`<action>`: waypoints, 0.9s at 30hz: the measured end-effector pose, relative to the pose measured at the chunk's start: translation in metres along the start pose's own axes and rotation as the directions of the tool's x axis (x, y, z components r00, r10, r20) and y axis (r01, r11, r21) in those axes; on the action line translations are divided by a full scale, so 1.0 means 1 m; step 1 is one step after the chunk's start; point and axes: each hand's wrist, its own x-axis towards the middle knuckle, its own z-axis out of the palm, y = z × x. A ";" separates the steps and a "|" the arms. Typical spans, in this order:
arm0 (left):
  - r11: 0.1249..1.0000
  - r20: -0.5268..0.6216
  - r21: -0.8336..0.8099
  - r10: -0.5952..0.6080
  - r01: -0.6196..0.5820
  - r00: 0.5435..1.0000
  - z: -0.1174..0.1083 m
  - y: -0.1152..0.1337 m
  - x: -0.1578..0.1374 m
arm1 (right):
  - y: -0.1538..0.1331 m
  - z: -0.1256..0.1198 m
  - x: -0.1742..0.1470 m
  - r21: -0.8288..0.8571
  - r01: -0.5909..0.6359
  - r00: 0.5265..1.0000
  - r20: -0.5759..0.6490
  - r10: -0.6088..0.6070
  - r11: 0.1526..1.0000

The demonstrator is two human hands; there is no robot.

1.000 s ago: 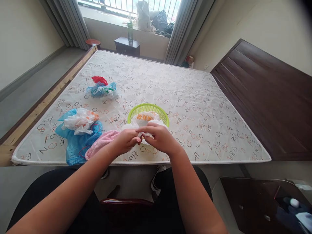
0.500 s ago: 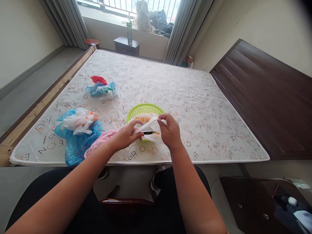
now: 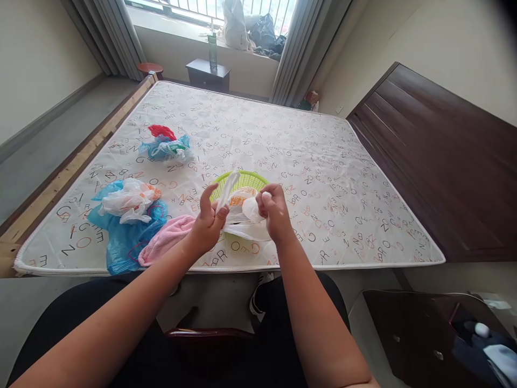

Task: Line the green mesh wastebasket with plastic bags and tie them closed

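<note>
Between my hands is a white plastic bag with orange print, in front of and partly over a green plastic basket. My left hand pinches one handle of the bag, whose loose end sticks up past the thumb. My right hand is closed in a fist around another part of the bag. The bag's lower edge sags between the hands and hides the front of the basket. Left of my left hand lies a folded pink towel, close to my wrist.
Crumpled blue and white plastic bags lie on the mattress at left. Farther back is a smaller pile of red and blue bags. A dark headboard stands at right. A dark cabinet with small items is at lower right.
My hands have moved apart slightly. The left has turned upward with the bag's handle, which now stands up. The strands that were crossed between the hands are separated.
</note>
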 end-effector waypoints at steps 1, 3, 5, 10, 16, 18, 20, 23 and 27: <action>0.997 0.008 0.066 0.035 -0.035 0.999 0.001 0.000 -0.002 | 0.000 0.002 0.000 0.063 -0.013 1.000 0.022 0.011 0.998; 0.985 0.039 0.136 0.098 -0.102 0.994 0.003 -0.001 -0.006 | 0.000 0.005 -0.001 0.112 -0.033 0.997 0.070 0.025 0.993; 0.981 0.014 0.136 0.139 -0.140 0.990 0.006 -0.004 -0.008 | -0.003 0.008 -0.003 0.016 -0.006 0.996 0.093 0.005 1.000; 0.963 -0.102 0.211 0.193 -0.168 0.976 0.005 -0.001 -0.006 | -0.009 0.016 -0.007 -0.280 0.168 0.981 0.145 -0.131 0.945; 0.951 0.096 0.298 0.052 -0.078 0.994 0.001 0.015 0.001 | -0.008 0.028 -0.013 -0.472 0.295 0.938 0.311 -0.156 0.831; 0.954 0.092 0.297 0.017 -0.044 0.996 0.001 0.017 0.003 | -0.009 0.029 -0.013 -0.517 0.326 0.923 0.354 -0.149 0.792; 0.951 0.065 0.308 0.013 -0.033 0.998 0.000 0.016 0.004 | -0.011 0.027 -0.013 -0.556 0.317 0.925 0.362 -0.120 0.768; 0.946 -0.016 0.323 0.033 -0.026 0.999 -0.006 0.011 0.008 | -0.011 0.018 -0.009 -0.649 0.279 0.922 0.388 -0.008 0.708; 0.981 -0.133 0.194 0.008 0.018 0.991 -0.015 -0.003 0.012 | -0.010 0.000 -0.003 -0.735 0.268 0.901 0.420 0.107 0.623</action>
